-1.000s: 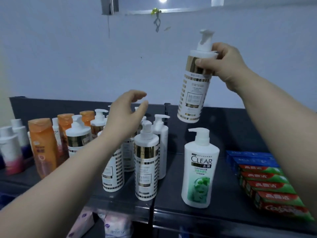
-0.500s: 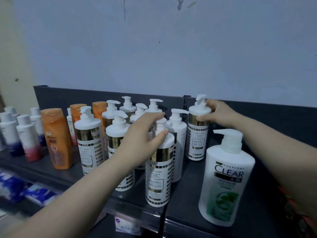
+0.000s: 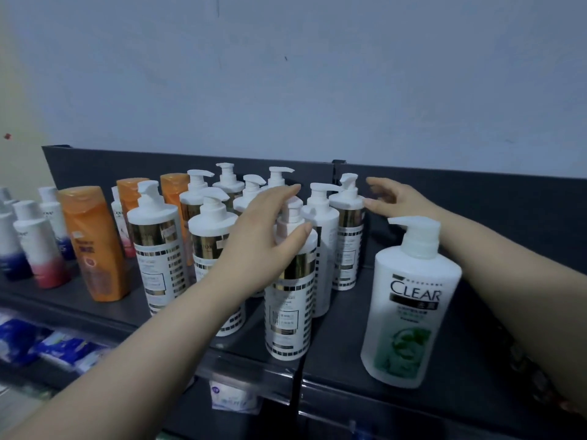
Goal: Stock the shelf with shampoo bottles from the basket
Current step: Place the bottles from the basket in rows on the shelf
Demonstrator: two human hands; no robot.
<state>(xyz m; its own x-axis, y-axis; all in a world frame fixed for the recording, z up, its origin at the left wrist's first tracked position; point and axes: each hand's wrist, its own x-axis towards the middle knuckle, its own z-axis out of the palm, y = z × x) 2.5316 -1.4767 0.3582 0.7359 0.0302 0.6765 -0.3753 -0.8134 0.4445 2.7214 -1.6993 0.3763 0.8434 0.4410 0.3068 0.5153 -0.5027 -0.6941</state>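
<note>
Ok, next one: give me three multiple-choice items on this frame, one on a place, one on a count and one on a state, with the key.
1. Where does the CLEAR bottle stand?
A. On the shelf, right of the gold-banded pump bottles, near the front edge
B. Behind the orange bottles
C. In a basket

2. How many orange bottles show?
A. Two
B. Three
C. Five

3. What is the right hand doing?
A. Gripping the CLEAR bottle's pump
B. Open beside the rear gold-banded bottle, gripping nothing
C. Holding a bottle in the air

Key: 1 A, it stands alone to their right by the front lip. 2 B, one in front and two behind it. 3 B, its fingers are spread and clasp nothing.
</note>
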